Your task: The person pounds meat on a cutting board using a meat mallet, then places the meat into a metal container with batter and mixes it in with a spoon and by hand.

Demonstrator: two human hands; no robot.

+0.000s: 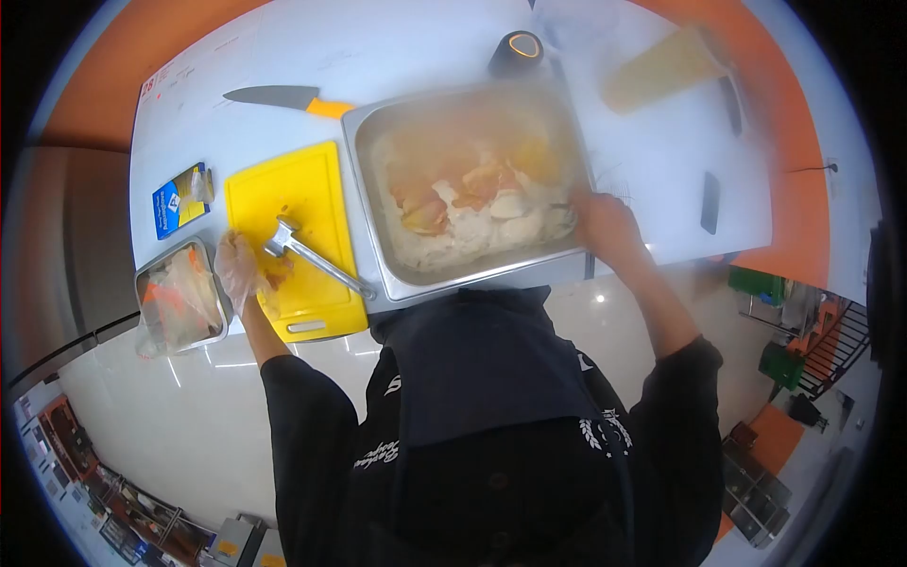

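My right hand (607, 229), bare, is closed at the right rim of a large steel tray (365, 203), around the handle of a utensil, probably a spoon. The utensil's end reaches the creamy white mixture (472, 231) inside. Pieces of raw-looking meat (422, 210) lie on that mixture. My left hand (236, 267) wears a clear plastic glove at the left edge of a yellow cutting board (326, 208); glare and loose plastic blur its fingers. A metal meat mallet (321, 257) lies diagonally across the board, near some small scraps.
Left of the board are a small steel tray (224, 307) with a plastic bag and a blue-yellow box (179, 200). Behind lie a knife (283, 96) with a yellow handle and a dark round device (517, 55). A hazy pitcher (666, 71) and phone-like object (710, 202) are rightward.
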